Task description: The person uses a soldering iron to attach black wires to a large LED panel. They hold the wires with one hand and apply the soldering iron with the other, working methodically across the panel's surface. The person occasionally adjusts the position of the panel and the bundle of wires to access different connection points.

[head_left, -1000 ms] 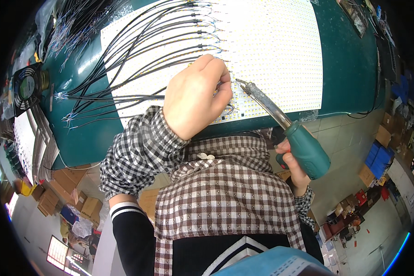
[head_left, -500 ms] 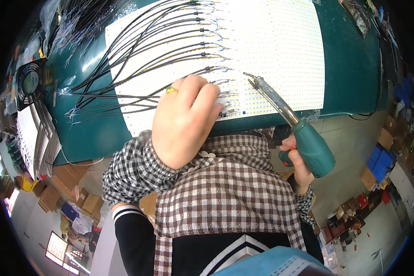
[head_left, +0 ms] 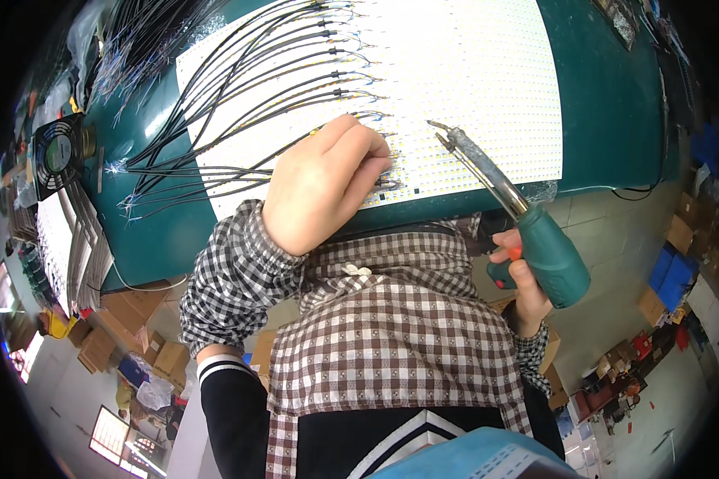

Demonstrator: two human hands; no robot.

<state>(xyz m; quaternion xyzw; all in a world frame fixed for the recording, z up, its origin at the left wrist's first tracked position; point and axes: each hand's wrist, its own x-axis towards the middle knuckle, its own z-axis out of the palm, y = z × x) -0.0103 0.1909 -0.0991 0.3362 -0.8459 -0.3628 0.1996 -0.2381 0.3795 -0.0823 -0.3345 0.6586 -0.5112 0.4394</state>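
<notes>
Left hand [head_left: 323,184] sat knuckles-up on the near edge of the white LED panel [head_left: 471,88], fingers curled under. Fingertips were hidden by the hand itself, so whatever it pinched couldn't be made out; can't tell if that grip was closed on a wire or just pressing. Black wires [head_left: 240,104] fanned from the far left across the panel, and the ends nearest the hand disappeared under it. Wire ends and solder pads were too small to resolve.

Right hand [head_left: 523,279] was wrapped tight around the teal handle of the soldering iron [head_left: 527,223], grip closed on it. The iron was held off the near edge of the green surface [head_left: 615,104], tip angled up-left over the panel, just right of the left hand, apart from it. Whether the tip touched the panel: can't tell.

Versus half a second earlier: left hand had slid toward the panel's near edge, with more of the sleeve showing. Iron tip sat about the same way, still close beside the left hand.

A small black fan [head_left: 60,152] stood at the far left of the surface, beside a stack of flat sheets [head_left: 76,239]. Cardboard boxes [head_left: 96,347] on the floor below left, contents not visible. The rim distortion blurred the blue bins [head_left: 671,271] at right.
</notes>
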